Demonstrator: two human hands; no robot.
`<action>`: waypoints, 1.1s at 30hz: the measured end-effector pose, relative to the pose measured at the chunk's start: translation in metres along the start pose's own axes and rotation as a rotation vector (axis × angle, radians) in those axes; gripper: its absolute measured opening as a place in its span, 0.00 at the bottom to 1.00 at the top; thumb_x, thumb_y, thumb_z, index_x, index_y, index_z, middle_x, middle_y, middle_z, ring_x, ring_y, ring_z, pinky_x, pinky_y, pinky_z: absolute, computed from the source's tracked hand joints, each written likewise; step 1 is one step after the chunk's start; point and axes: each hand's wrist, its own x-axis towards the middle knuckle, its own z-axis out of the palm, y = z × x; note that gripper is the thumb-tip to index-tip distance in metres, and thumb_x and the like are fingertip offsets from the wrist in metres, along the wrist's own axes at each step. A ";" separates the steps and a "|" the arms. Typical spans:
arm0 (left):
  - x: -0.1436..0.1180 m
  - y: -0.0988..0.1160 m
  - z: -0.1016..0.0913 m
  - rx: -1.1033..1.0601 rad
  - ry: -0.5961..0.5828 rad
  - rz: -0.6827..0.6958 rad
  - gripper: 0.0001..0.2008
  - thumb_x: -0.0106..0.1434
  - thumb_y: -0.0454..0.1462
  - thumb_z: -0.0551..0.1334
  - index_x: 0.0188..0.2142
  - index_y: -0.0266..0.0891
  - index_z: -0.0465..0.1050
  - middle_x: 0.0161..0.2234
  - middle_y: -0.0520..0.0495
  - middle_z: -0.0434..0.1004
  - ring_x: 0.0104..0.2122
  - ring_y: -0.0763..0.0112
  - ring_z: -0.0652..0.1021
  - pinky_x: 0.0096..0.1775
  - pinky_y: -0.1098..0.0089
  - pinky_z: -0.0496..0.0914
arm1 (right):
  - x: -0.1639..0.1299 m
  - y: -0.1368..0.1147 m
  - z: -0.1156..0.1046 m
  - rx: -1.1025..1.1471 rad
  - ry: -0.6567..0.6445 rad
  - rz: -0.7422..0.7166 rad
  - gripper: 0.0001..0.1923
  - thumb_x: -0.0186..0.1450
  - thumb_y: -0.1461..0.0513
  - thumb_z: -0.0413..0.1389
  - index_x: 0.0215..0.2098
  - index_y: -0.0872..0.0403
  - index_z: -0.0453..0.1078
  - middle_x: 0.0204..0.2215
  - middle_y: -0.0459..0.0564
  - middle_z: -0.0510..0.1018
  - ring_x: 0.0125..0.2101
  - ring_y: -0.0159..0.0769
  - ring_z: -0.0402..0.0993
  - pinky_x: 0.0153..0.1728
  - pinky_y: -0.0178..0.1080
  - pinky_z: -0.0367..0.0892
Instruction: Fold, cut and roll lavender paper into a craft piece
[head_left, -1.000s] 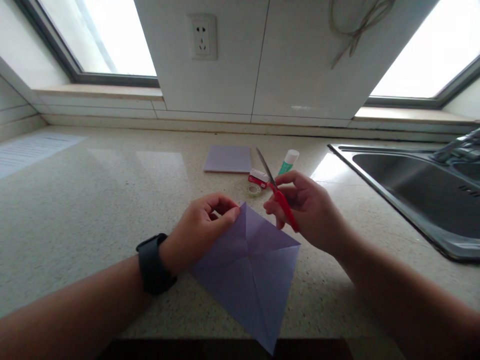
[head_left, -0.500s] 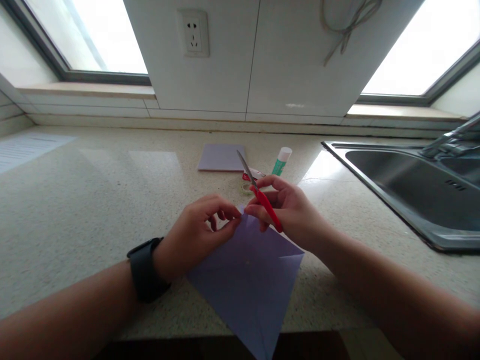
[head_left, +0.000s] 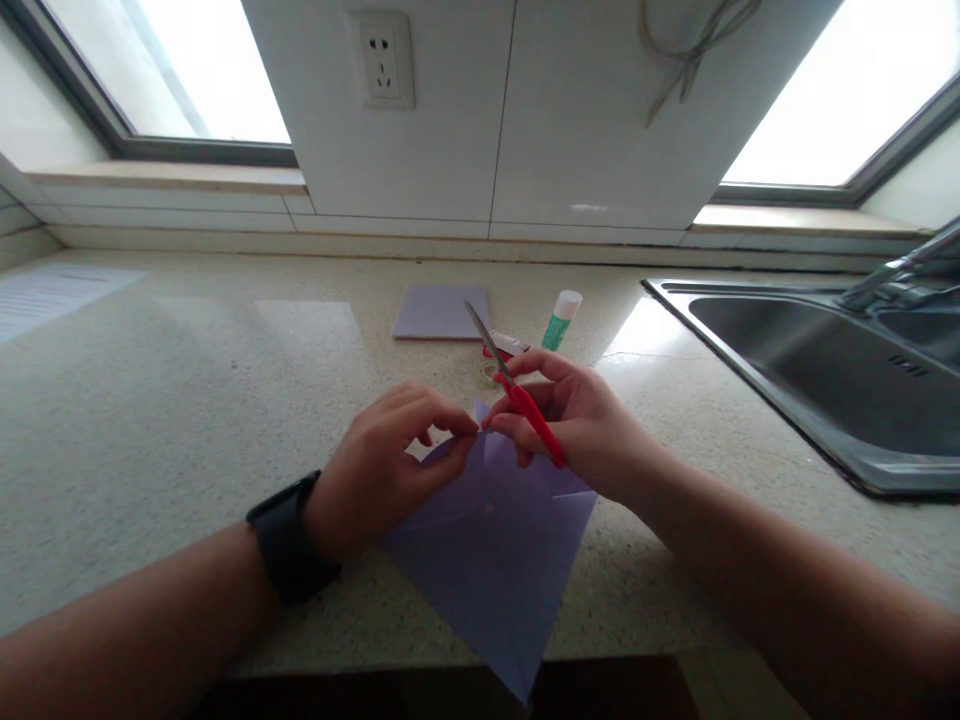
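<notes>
Fingers (head_left: pixel 450 428) of my left hand (head_left: pixel 375 470) pinch the purple paper square's (head_left: pixel 495 560) twelve o'clock corner on the surface (head_left: pixel 187 400); my right hand (head_left: pixel 585 420) grips the shut red scissors (head_left: pixel 517 395). Best I hold that corner taut and flat, blades pointing away at eleven.

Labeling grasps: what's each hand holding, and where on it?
Right hand grips the red-handled scissors by the handle, blades pointing up and away. Left hand pinches the purple paper square at its far corner.

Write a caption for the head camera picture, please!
Two hands pinch purple paper; the right holds red scissors.
</notes>
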 end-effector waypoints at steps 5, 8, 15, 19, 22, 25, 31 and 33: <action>0.000 -0.002 0.002 -0.017 -0.031 -0.065 0.02 0.64 0.33 0.65 0.37 0.40 0.76 0.33 0.50 0.77 0.32 0.71 0.75 0.33 0.71 0.70 | 0.002 0.003 -0.001 0.024 -0.001 -0.021 0.26 0.51 0.60 0.74 0.42 0.51 0.66 0.27 0.42 0.81 0.19 0.27 0.71 0.19 0.30 0.67; 0.001 -0.003 0.001 0.013 -0.040 -0.025 0.03 0.64 0.32 0.65 0.37 0.40 0.76 0.33 0.50 0.76 0.33 0.71 0.74 0.34 0.71 0.69 | 0.003 0.004 -0.002 0.039 -0.027 -0.028 0.26 0.51 0.61 0.73 0.42 0.51 0.66 0.28 0.42 0.81 0.19 0.26 0.72 0.20 0.30 0.68; 0.001 -0.003 -0.006 0.136 -0.120 0.101 0.03 0.65 0.32 0.64 0.36 0.40 0.76 0.36 0.48 0.77 0.38 0.66 0.74 0.41 0.66 0.68 | 0.003 0.003 -0.006 0.041 -0.060 0.002 0.24 0.53 0.60 0.72 0.41 0.51 0.65 0.27 0.41 0.80 0.19 0.26 0.73 0.20 0.30 0.69; -0.001 -0.002 -0.006 0.105 -0.084 0.089 0.04 0.65 0.30 0.63 0.37 0.40 0.75 0.37 0.49 0.77 0.37 0.68 0.75 0.40 0.68 0.69 | 0.004 0.003 -0.007 0.025 -0.042 -0.002 0.26 0.51 0.61 0.74 0.40 0.51 0.65 0.30 0.43 0.82 0.23 0.28 0.76 0.23 0.31 0.71; -0.002 -0.001 -0.006 0.078 -0.028 0.081 0.06 0.64 0.29 0.63 0.37 0.40 0.75 0.36 0.49 0.76 0.37 0.70 0.76 0.39 0.70 0.69 | 0.003 0.006 -0.006 0.012 -0.063 -0.023 0.28 0.49 0.63 0.74 0.42 0.51 0.65 0.31 0.45 0.83 0.28 0.31 0.80 0.27 0.32 0.73; -0.003 -0.001 -0.005 0.067 0.026 0.142 0.07 0.64 0.28 0.63 0.39 0.40 0.75 0.37 0.49 0.76 0.37 0.72 0.76 0.38 0.72 0.70 | 0.002 0.008 -0.005 -0.002 -0.081 -0.057 0.29 0.49 0.64 0.74 0.42 0.51 0.66 0.31 0.45 0.82 0.30 0.32 0.80 0.30 0.32 0.74; -0.004 -0.001 -0.005 0.067 0.052 0.204 0.08 0.63 0.26 0.64 0.39 0.40 0.74 0.38 0.49 0.76 0.36 0.73 0.77 0.38 0.73 0.71 | 0.000 0.008 -0.003 -0.014 -0.086 -0.083 0.28 0.49 0.65 0.74 0.43 0.51 0.67 0.32 0.45 0.82 0.33 0.33 0.81 0.33 0.33 0.74; -0.004 0.000 -0.004 0.064 0.055 0.204 0.08 0.63 0.26 0.64 0.39 0.40 0.74 0.37 0.49 0.76 0.36 0.73 0.77 0.37 0.73 0.71 | 0.000 0.008 -0.003 -0.021 -0.080 -0.100 0.27 0.49 0.66 0.74 0.43 0.51 0.67 0.31 0.44 0.82 0.32 0.32 0.80 0.32 0.32 0.73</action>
